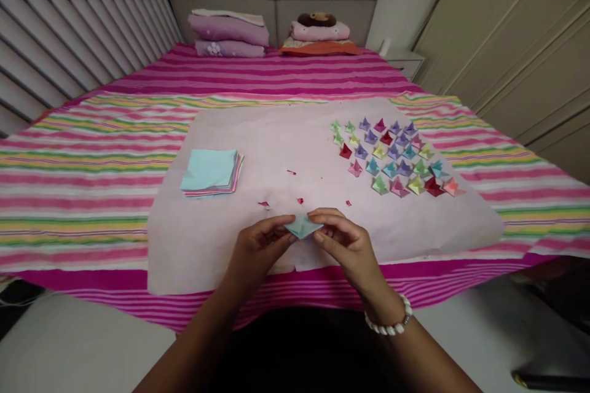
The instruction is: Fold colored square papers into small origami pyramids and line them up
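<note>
A small folded piece of pale blue-green origami paper [303, 226] is held up between both hands, just above the near edge of a large white sheet [276, 135]. My left hand [259, 244] pinches its left corner between thumb and fingers. On the opposite corner, my right hand [346, 242] has the same kind of pinch, with a white beaded bracelet [391, 326] around that wrist. The paper looks like a triangle or diamond pointing toward me. Small red scraps [300, 201] lie just beyond my fingers.
To the left lies a stack of square coloured paper [209, 169], light blue on top. Several folded origami pieces [393, 151] in many colours stand in rows at the right. The sheet rests on a striped bedspread [92, 184]. Folded bedding [229, 31] sits by the headboard.
</note>
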Demonstrator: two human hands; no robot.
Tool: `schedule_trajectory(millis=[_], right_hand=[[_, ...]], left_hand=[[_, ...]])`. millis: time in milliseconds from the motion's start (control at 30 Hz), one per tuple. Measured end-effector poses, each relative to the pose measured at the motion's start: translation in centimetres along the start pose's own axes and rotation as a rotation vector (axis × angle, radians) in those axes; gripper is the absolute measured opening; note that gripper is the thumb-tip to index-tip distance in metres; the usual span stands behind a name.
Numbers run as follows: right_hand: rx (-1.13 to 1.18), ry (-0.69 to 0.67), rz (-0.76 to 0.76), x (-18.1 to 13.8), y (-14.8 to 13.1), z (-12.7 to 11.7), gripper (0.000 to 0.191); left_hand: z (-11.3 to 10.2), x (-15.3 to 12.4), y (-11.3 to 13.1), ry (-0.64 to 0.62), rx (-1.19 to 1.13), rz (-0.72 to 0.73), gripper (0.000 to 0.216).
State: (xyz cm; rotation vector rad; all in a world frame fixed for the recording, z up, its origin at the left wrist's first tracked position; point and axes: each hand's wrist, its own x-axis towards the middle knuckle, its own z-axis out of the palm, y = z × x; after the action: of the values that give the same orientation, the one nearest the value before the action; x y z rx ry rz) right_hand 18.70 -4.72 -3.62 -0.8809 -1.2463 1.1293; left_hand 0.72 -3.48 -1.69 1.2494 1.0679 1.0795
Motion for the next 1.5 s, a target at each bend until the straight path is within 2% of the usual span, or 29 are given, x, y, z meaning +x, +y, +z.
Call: schedule_trajectory(millis=[133, 267, 667, 867, 967, 1067, 1300, 1500], right_hand=[[0.019, 0.051, 0.063, 0.0, 0.2, 0.2, 0.013], [0.036, 0.059, 0.102, -0.2, 0.6, 0.1, 0.012], [-0.028, 0.038, 0.024, -0.3, -0.2, 0.5, 0.012], [0.010, 0.104, 0.134, -0.3, -0.1, 0.7, 0.011], [0.049, 0.139, 0.205, -0.2, 0.0, 0.9, 0.015], [0.122, 0.098, 0.243, -0.1, 0.1, 1.1, 0.017], [0.267, -0.029, 0.274, -0.4, 0.3, 0.7, 0.021], [0.219, -0.014, 0.279, -0.3, 0.4, 0.6, 0.017]], left_hand=[[0.1, -0.2, 0.3, -0.059, -0.050, -0.054, 0.032], [0.0, -0.1, 0.2, -0.069, -0.072, -0.067, 0.028], [0.1, -0.1, 0.2, 0.006, -0.040, -0.110, 0.024], [-0.1, -0.1, -0.6, -0.088, -0.142, -0.176, 0.027], [-0.1, 0.0, -0.8, -0.047, -0.079, -0.198, 0.023], [0.1, 0.2, -0.9, 0.016, -0.090, -0.238, 0.033], [0.4, 0.3, -1.0, -0.006, -0.265, -0.396, 0.036], [0.6, 0.2, -1.0, -0.011, -0.318, -0.453, 0.034]])
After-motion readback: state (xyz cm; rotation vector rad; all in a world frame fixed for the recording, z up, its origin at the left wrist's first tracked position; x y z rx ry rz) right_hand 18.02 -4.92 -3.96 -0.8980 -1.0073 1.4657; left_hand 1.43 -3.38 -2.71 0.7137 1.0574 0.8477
